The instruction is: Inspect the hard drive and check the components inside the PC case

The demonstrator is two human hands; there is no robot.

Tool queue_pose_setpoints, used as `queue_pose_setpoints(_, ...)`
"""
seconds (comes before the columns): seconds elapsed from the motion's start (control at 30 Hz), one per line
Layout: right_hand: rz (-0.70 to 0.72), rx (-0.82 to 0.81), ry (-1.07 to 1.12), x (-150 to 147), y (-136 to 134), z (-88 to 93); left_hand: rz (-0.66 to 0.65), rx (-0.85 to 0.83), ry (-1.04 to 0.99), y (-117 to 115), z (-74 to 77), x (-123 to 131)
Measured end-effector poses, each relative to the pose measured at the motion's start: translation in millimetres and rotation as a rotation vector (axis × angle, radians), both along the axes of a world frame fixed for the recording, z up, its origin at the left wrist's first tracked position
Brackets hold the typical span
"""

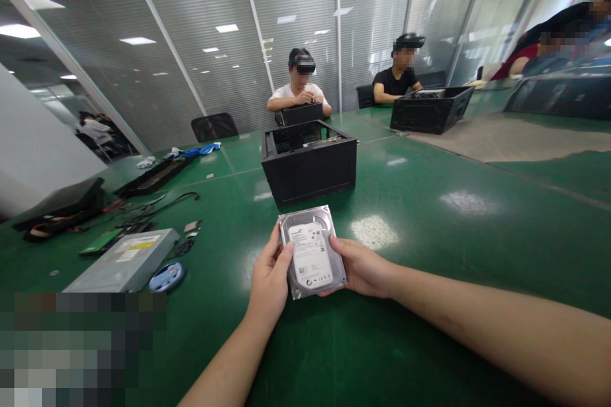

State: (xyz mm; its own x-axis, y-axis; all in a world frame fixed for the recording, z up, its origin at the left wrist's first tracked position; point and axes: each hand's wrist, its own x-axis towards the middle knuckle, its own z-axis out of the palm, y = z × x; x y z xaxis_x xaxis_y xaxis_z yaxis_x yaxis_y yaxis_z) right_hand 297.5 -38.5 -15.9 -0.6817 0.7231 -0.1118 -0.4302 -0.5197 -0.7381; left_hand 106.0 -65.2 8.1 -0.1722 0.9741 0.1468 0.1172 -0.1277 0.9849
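Observation:
A silver hard drive [311, 249] with a white label is held above the green table [429, 235], label side up. My left hand [270, 276] grips its left edge with the thumb on top. My right hand [363, 267] grips its right edge, fingers curled underneath. Just beyond the drive stands an open black computer case [309, 162], apart from both hands.
At left lie a grey optical drive [125, 261], a blue disc-shaped item [166, 278], a green circuit board [101, 241], cables and a black panel [153, 177]. Two people sit across the table with other black cases [429, 109]. A blurred patch covers the lower left corner.

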Motion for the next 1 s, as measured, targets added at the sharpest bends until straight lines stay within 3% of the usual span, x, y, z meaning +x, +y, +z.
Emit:
queue_pose_setpoints(0.7, 0.004, -0.004, -0.009, 0.1, -0.6, 0.1, 0.036, 0.041, 0.095, -1.0, 7.1, 1.1)
queue_pose_setpoints(1.0, 0.067, -0.008, -0.001, -0.3, -1.3, 7.7, 0.043, 0.049, 0.043, 3.0, -2.0, -1.0)
